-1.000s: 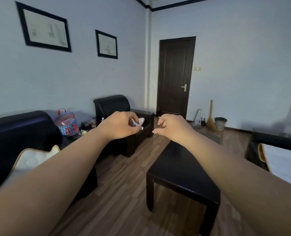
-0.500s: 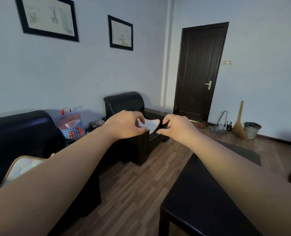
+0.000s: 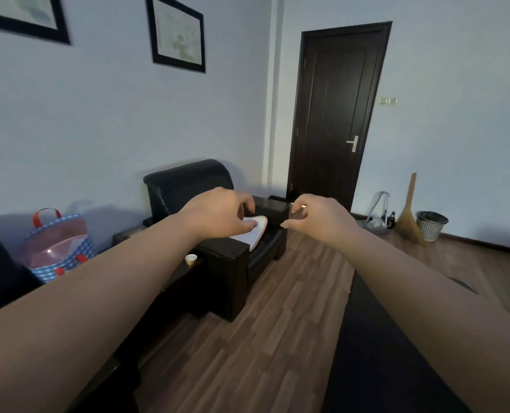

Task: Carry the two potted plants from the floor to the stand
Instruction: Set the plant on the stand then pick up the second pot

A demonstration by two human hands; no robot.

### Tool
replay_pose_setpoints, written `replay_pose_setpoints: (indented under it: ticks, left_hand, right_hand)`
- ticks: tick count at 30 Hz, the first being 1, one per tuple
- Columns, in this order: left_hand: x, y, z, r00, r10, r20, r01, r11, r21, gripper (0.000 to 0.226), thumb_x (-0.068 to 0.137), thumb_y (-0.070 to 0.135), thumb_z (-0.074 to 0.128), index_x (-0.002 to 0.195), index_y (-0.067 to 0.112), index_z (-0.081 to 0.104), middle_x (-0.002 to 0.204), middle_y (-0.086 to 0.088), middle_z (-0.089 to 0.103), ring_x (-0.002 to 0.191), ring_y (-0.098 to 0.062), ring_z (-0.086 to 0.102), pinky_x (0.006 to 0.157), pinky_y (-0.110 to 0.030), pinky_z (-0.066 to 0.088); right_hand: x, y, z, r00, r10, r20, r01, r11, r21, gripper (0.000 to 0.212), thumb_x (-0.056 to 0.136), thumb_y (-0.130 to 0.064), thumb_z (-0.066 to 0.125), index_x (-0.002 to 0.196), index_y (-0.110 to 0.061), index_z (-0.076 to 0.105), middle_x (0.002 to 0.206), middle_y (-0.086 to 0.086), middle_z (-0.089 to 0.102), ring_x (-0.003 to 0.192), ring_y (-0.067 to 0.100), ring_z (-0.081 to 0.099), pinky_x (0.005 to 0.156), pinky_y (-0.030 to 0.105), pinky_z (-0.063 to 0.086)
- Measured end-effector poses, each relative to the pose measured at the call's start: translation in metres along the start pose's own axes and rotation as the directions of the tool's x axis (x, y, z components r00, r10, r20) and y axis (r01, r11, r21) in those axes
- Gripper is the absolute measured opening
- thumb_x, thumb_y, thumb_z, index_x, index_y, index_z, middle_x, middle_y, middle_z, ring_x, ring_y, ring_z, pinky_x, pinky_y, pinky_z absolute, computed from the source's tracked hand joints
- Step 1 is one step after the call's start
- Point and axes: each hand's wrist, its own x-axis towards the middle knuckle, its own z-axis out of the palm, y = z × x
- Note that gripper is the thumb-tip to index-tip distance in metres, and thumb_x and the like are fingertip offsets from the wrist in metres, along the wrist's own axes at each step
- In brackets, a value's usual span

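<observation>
Both arms are stretched forward at chest height, bare to the elbow. The left hand (image 3: 221,214) has its fingers curled loosely, thumb and fingertips apart, holding nothing; it sits in front of a black armchair (image 3: 206,204) with a pale cushion (image 3: 255,234) on its seat. The right hand (image 3: 316,217) is likewise half-curled with fingers apart and empty, a short gap between the two hands. Neither potted plant nor the stand can be made out from here. A dark door (image 3: 337,114) stands shut in the far wall. Right of it, a broom (image 3: 408,213) leans on the wall beside a mesh wastebasket (image 3: 431,226). A checked blue bag (image 3: 58,248) with red handles sits at left, a small white cup (image 3: 191,259) near it. A dark low table (image 3: 376,353) lies under the right forearm on the wood floor (image 3: 277,323).
</observation>
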Motion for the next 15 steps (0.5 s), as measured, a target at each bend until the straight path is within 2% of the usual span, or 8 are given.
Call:
replay_pose_setpoints:
  ticks: [6,10,12,15]
  left_hand:
    - [0.145,-0.032,0.032,0.995,0.092,0.041,-0.093,0.995,0.03,0.035,0.084,0.042,0.056,0.114,0.024,0.055,0.104,0.003,0.065,0.094,-0.015,0.058,0.082,-0.036,0.052]
    - [0.252,-0.045,0.053,0.986,0.157,0.051,-0.159,0.987,0.033,0.032,0.084,0.039,0.056,0.112,0.023,0.055,0.106,0.001,0.066,0.091,-0.014,0.058,0.077,-0.031,0.05]
    - [0.304,-0.049,0.057,0.982,0.183,0.042,-0.184,0.983,0.026,0.035,0.084,0.04,0.057,0.115,0.023,0.054,0.107,0.001,0.065,0.093,-0.014,0.058,0.079,-0.031,0.051]
    - [0.387,-0.054,0.063,0.979,0.204,0.025,-0.204,0.979,0.025,0.035,0.084,0.042,0.056,0.115,0.025,0.054,0.107,0.002,0.065,0.094,-0.015,0.058,0.084,-0.035,0.052]
  right_hand:
    - [0.128,0.053,0.022,0.998,0.063,-0.027,-0.064,0.997,-0.031,0.045,0.082,-0.042,0.063,0.117,-0.014,0.055,0.11,0.006,0.064,0.096,0.02,0.059,0.08,0.031,0.05]
    - [0.221,0.1,0.032,0.995,0.08,-0.061,-0.083,0.996,-0.038,0.045,0.082,-0.041,0.064,0.117,-0.015,0.055,0.102,0.003,0.062,0.088,0.016,0.055,0.077,0.03,0.049]
    - [0.264,0.126,0.031,0.992,0.102,-0.072,-0.105,0.994,-0.037,0.044,0.082,-0.041,0.064,0.118,-0.016,0.055,0.094,-0.001,0.058,0.087,0.015,0.056,0.079,0.03,0.051]
    - [0.33,0.165,0.022,0.983,0.145,-0.115,-0.151,0.988,-0.043,0.042,0.082,-0.04,0.063,0.117,-0.017,0.055,0.089,-0.003,0.057,0.085,0.015,0.058,0.071,0.026,0.048]
